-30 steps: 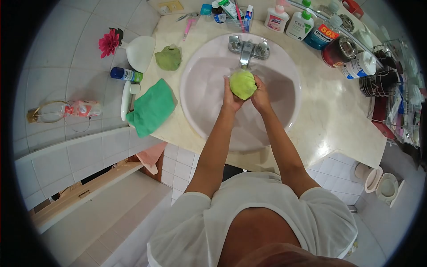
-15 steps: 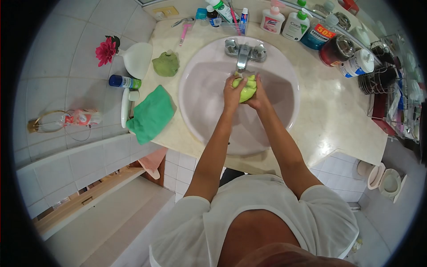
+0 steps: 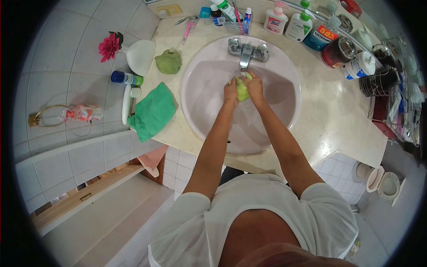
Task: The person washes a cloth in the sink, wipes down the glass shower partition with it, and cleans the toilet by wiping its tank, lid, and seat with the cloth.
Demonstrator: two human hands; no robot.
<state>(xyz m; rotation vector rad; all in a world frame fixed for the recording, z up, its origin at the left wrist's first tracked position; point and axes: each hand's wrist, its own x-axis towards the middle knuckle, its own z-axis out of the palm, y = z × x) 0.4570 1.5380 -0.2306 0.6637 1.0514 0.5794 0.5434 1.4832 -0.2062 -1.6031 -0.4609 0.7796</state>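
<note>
A wet yellow-green cloth (image 3: 242, 91) is bunched between my two hands over the pink sink (image 3: 200, 102), just below the chrome faucet (image 3: 246, 55). My left hand (image 3: 231, 91) grips its left side with fingers closed. On the right side my right hand (image 3: 255, 85) is closed on the same cloth, near the spout. A darker green crumpled cloth (image 3: 168, 61) lies on the counter left of the sink. Below that, a green towel (image 3: 155, 111) is spread at the counter's left edge.
Soap bottles (image 3: 275, 20), a mouthwash bottle (image 3: 321, 35) and a dark red jar (image 3: 339, 52) line the back right. A pink razor (image 3: 187, 32) and a clear holder (image 3: 238, 26) are at the back left. Wire racks (image 3: 378, 84) stand far right.
The yellow-green cloth has gone from a round bundle to a smaller squeezed shape. My hands have shifted around it, and my right hand has moved up toward the spout.
</note>
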